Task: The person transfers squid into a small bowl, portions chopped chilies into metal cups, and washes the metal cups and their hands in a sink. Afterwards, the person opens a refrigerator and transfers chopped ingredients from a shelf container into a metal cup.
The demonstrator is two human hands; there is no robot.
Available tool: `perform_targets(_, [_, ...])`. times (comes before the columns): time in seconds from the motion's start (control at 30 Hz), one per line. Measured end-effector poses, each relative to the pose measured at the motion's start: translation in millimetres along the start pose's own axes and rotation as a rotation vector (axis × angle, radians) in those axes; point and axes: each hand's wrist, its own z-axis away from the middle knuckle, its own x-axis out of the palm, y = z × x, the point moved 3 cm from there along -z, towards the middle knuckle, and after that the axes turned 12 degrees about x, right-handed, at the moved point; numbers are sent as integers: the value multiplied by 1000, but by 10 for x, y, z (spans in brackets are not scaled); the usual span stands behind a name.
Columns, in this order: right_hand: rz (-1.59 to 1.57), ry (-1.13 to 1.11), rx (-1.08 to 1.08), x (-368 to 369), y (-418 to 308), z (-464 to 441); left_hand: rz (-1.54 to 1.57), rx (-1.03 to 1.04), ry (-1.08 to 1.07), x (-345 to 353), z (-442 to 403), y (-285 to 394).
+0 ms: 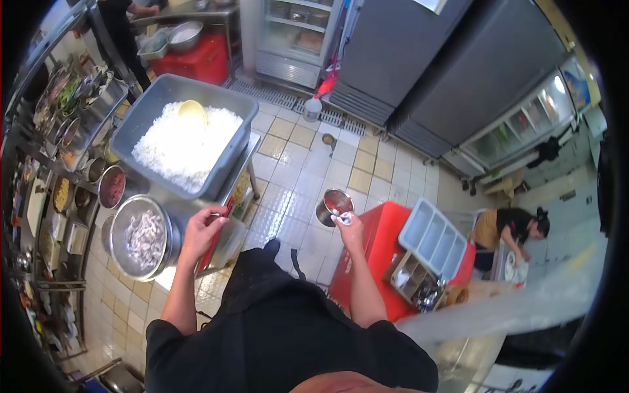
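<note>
My right hand (349,229) is closed on the rim of a small metal pot (325,215) with red contents, with something whitish at the fingers. My left hand (202,230) holds a thin red object (215,241) at the table's edge, thumb and fingers together. Left of that hand sits a steel bowl (118,239) of pale strips. Above it, a large grey tub (219,95) of white rice-like grains has a yellowish scoop (192,112) in it.
A red box (367,245) stands at right with a grey divided tray (432,239). Food shelves (72,285) line the left; fridges (400,52) stand ahead. A person (514,229) works at far right, another (118,33) at upper left.
</note>
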Motion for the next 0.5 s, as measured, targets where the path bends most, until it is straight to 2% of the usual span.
perform_targets(0.07, [-34,-48,3,59,-250,-493,20,16,99,11,-365,106])
perform_targets(0.17, [42,21,-15,69,-206,-1166,108,88,147,25,-1016,6])
perform_targets(0.33, [163,98,239,-157,183,-1994,40,150,124,-10,-2272,164])
perform_targets(0.4, [224,185,176,-320,227,-2196,-32,178,81,22,-2763,196])
perform_targets(0.5, [191,239,237,-458,325,-2588,-143,238,22,113,-3365,288])
